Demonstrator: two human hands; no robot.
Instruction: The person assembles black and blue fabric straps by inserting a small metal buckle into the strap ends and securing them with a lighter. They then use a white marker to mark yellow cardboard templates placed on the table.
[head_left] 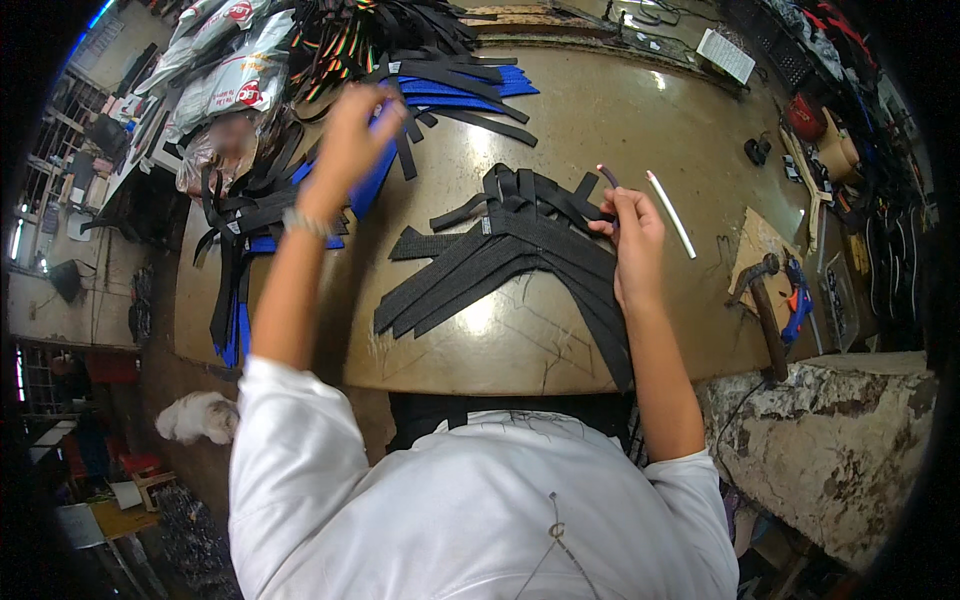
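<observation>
My right hand (637, 235) is closed round a thin dark pencil (608, 177) with a pinkish tip, its fingers pinched together. Beneath and beside it, a fan of black webbing straps (470, 265) lies on the table, bent in overlapping layers with looped ends at the top. My left hand (360, 130) reaches to the upper left over blue and black straps (372, 185). It is smeared by motion, so what its fingers hold, if anything, is unclear. A white pen (671, 215) with a pink tip lies just right of my right hand.
More blue-backed black straps (465, 88) are piled at the far side. Other straps (235, 235) hang over the left table edge. White plastic bags (230, 85) stand behind them. At right lie a hammer (768, 315) and a blue-and-orange tool (797, 303).
</observation>
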